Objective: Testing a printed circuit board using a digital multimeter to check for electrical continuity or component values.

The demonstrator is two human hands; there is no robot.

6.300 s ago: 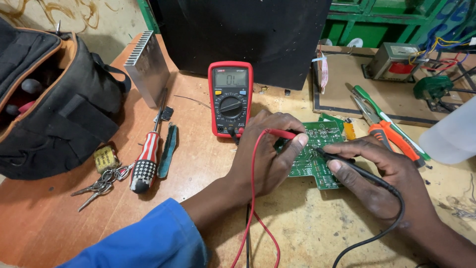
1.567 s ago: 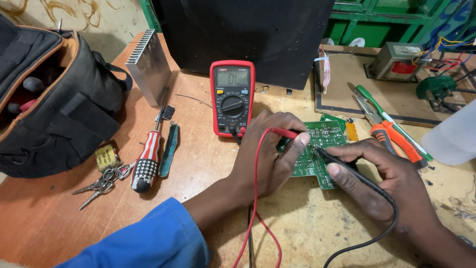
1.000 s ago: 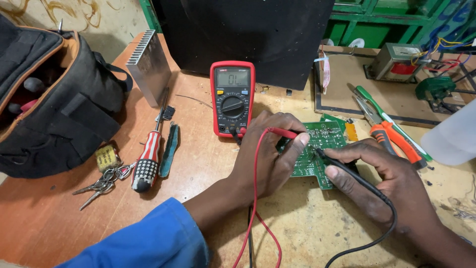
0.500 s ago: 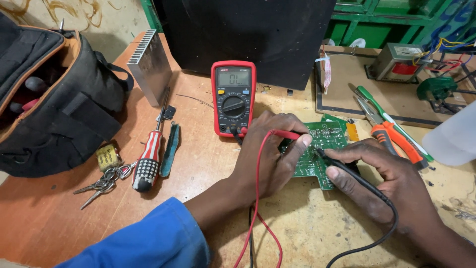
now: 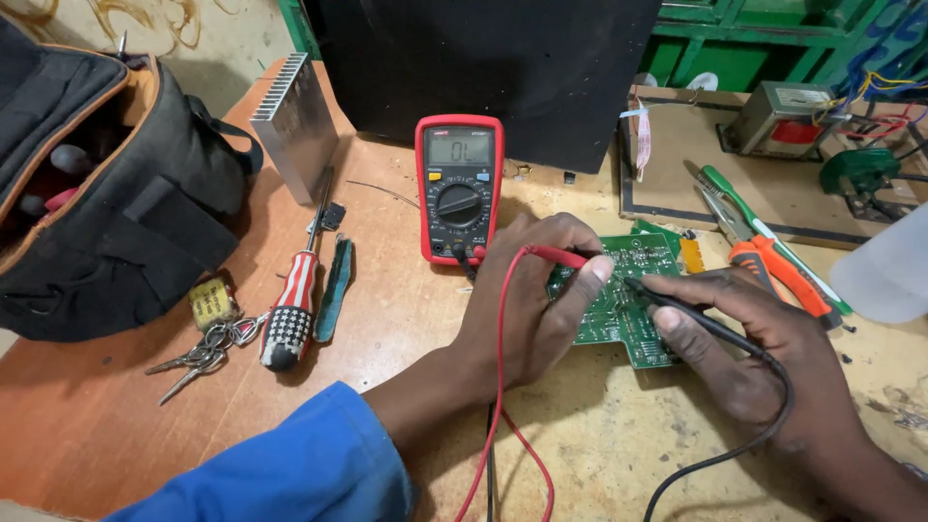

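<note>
Red probe: the left hand (image 5: 527, 309) is closed on the red probe (image 5: 561, 257), tip down on the green circuit board (image 5: 628, 295), centre of the frame.
Black probe: the right hand (image 5: 764, 362) pinches the black probe (image 5: 677, 304) between thumb and fingers; its tip also meets the board, just beside the red one.
Hands: close together over the board, each clamped on its own probe, red and black leads trailing to the lower edge.
Board: flat on the wooden table (image 5: 599, 445), partly under the left fingers.
Meter: a red meter (image 5: 460, 188) lies just above the left hand, screen lit, dial turned, leads plugged in.
Progress: judging by this, the set-up is done and one spot is under test; how much of the board is left to check I cannot tell.
Left side: a striped screwdriver (image 5: 295, 304), keys (image 5: 198, 348) and a black bag (image 5: 97, 193).
Right side: pliers (image 5: 764, 253) near the board.
</note>
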